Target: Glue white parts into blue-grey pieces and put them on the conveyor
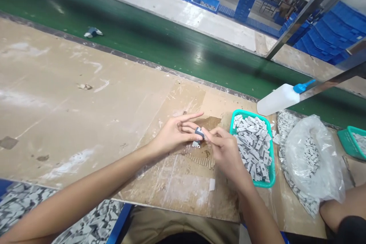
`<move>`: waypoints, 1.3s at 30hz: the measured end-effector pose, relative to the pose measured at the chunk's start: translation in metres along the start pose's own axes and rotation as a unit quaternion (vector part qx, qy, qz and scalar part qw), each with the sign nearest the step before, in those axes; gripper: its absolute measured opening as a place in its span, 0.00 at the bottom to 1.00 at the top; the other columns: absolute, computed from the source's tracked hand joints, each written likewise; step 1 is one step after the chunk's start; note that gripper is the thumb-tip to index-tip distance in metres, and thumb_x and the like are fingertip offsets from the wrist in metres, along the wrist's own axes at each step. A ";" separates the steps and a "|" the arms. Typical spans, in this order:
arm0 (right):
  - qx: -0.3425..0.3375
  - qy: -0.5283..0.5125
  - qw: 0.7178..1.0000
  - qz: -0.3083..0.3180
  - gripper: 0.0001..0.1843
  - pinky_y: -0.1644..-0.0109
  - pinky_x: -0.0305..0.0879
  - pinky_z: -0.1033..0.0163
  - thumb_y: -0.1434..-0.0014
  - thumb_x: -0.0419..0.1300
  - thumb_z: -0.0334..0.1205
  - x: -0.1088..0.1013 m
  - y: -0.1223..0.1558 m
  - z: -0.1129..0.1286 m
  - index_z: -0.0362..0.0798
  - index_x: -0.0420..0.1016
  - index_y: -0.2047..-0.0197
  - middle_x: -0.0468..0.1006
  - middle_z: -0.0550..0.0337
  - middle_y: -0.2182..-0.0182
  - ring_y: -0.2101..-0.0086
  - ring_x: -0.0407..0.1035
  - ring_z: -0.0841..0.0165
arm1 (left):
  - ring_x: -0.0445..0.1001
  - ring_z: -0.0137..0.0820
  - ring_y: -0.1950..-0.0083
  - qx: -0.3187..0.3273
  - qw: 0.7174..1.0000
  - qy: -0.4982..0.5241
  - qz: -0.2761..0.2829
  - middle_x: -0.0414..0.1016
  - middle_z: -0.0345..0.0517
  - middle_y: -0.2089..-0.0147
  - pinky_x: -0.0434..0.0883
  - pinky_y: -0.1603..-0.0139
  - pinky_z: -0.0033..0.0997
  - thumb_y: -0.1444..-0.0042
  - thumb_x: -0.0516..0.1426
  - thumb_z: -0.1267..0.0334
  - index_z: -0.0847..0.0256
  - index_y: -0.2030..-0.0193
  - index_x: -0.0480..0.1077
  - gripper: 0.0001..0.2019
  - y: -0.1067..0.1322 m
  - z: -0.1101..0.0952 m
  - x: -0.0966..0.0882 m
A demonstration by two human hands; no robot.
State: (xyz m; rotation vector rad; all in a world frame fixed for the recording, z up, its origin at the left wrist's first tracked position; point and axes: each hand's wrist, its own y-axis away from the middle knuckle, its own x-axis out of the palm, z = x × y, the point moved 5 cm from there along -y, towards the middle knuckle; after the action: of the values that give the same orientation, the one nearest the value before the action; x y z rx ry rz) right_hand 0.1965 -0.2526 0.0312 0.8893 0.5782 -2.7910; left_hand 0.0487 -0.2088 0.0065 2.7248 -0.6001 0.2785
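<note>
Over a worn cardboard patch, a small dark grey and white plastic part (199, 133) is between my two hands. My left hand (174, 131) pinches it between thumb and fingers, with the index finger stretched out. From the other side, the closed fingertips of my right hand (227, 148) meet the part's right end; any smaller piece in them is hidden. Just below my fingers lies a small white-grey scrap (196, 144). Right of my right hand stands a green basket (272, 152), filled with grey and white plastic pieces (253, 145).
A white bottle (277, 100) with a blue nozzle leans behind the basket. Clear plastic bags (328, 164) of pieces lie at right, near another person's arm (344, 207). A green belt (160, 53) crosses behind the table, carrying a grey-white object (93, 32). A blue-edged bin (118, 223) sits below left.
</note>
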 end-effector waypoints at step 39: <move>0.214 0.314 0.924 -0.051 0.12 0.53 0.62 0.52 0.41 0.56 0.24 -0.070 0.013 -0.063 0.43 0.81 0.63 0.72 0.45 0.63 0.57 0.64 0.53 | 0.75 0.38 0.49 0.330 0.843 -0.425 0.016 0.79 0.50 0.50 0.70 0.44 0.40 0.39 0.60 0.56 0.60 0.51 0.74 0.14 -0.092 -0.056 0.081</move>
State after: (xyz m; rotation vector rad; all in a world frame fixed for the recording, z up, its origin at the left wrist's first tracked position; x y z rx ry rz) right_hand 0.2902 -0.2371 0.0208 1.9257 0.0620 -2.7299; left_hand 0.1551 -0.1399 0.0531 3.4379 -0.8849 -0.9646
